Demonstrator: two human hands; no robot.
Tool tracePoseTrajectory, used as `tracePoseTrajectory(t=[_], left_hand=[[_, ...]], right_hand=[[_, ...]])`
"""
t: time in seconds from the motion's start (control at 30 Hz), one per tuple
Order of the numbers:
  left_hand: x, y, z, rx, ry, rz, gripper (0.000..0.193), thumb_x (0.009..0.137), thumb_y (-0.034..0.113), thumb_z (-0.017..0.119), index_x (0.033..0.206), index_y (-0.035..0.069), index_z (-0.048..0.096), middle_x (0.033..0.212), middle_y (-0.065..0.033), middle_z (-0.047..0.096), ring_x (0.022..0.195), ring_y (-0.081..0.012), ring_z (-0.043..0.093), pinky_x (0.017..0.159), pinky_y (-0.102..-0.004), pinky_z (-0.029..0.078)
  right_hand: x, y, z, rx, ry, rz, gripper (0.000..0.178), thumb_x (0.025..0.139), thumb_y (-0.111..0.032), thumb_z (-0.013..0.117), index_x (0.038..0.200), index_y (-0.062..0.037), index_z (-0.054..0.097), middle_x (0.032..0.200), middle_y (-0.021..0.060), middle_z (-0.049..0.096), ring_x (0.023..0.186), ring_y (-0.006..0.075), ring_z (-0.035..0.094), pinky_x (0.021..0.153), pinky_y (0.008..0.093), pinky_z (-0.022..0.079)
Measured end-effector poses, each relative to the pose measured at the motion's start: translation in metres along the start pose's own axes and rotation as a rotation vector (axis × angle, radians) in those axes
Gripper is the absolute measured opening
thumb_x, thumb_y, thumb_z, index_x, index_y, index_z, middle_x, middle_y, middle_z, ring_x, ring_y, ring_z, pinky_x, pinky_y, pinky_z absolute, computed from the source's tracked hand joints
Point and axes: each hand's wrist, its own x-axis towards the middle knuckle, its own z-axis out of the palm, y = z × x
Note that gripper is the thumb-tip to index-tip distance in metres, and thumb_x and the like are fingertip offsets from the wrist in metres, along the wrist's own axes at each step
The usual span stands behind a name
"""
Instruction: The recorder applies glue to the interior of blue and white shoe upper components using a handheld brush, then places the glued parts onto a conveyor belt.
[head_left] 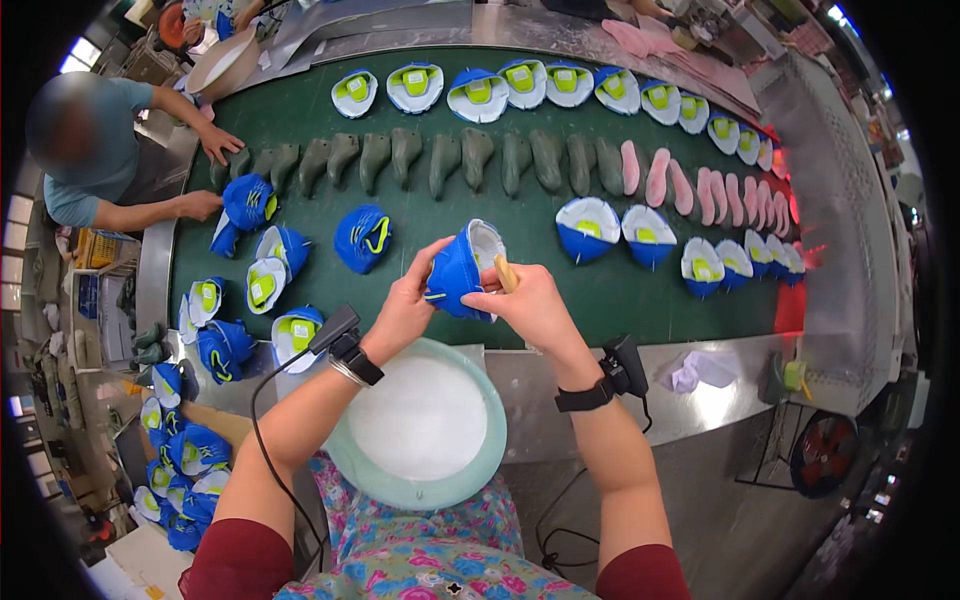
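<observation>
Over the near edge of the green conveyor belt, my left hand (408, 300) grips a blue shoe upper (455, 275) with a white lining, its opening turned to the right. My right hand (530, 305) is closed around what looks like a brush (507, 273); only its tan handle shows, the other end hidden by the upper. The right fingers and thumb also touch the upper's rim. Below my hands, close to my lap, sits a pale green basin (490, 440) with a smooth white content (420, 415). Another blue upper (362, 238) lies on the belt to the left.
Dark shoe lasts (445, 165) and pink insoles (657, 177) line the belt's middle. White-lined uppers (477, 95) form a far row; more (587, 230) lie right. A co-worker (90, 150) reaches in from the left. Blue uppers (185, 465) pile up lower left. A cloth (700, 370) lies on the metal edge.
</observation>
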Motion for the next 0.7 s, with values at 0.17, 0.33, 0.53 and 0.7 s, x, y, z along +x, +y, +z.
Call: tracePoseTrajectory(t=[0.17,0.33,0.53,0.7], left_hand=[[0.051,-0.077,-0.085,1.161,0.434,0.031,0.072,0.082,0.04,0.072,0.141,0.013,0.042,0.143,-0.0211,0.04,0.127,-0.0416,0.04,0.097,-0.0522,0.042],[0.073,-0.129,-0.117,1.208,0.308,-0.285,0.09,0.067,0.04,0.081,0.144,0.02,0.039,0.148,-0.0256,0.032,0.127,-0.054,0.034,0.096,-0.057,0.046],[0.044,-0.077,-0.118,0.478,0.482,-0.147,0.073,0.077,0.027,0.073,0.138,0.0,0.043,0.129,-0.0259,0.056,0.117,-0.0382,0.056,0.096,-0.0402,0.047],[-0.037,0.006,-0.072,-0.299,0.204,0.004,0.081,0.085,0.007,0.063,0.151,0.005,0.017,0.146,-0.0145,0.033,0.131,-0.0203,0.04,0.108,-0.0361,0.036]], right_hand=[[0.075,0.09,-0.013,-0.593,0.014,-0.014,0.03,0.068,-0.025,0.08,0.091,-0.0074,0.072,0.083,0.0154,0.07,0.079,0.0317,0.068,0.071,0.0415,0.054],[0.115,0.132,-0.032,-0.924,0.038,0.064,0.03,0.071,-0.022,0.078,0.097,-0.0089,0.072,0.09,0.0159,0.069,0.087,0.0357,0.065,0.075,0.0453,0.052],[0.088,0.056,0.027,-0.381,0.145,-0.166,0.032,0.076,-0.02,0.079,0.102,-0.005,0.069,0.098,0.0146,0.066,0.09,0.0303,0.063,0.077,0.0372,0.05],[0.068,-0.026,0.097,0.375,-0.352,0.023,0.035,0.077,-0.011,0.079,0.108,-0.0007,0.064,0.106,0.0041,0.064,0.095,0.013,0.06,0.084,0.0285,0.048]])
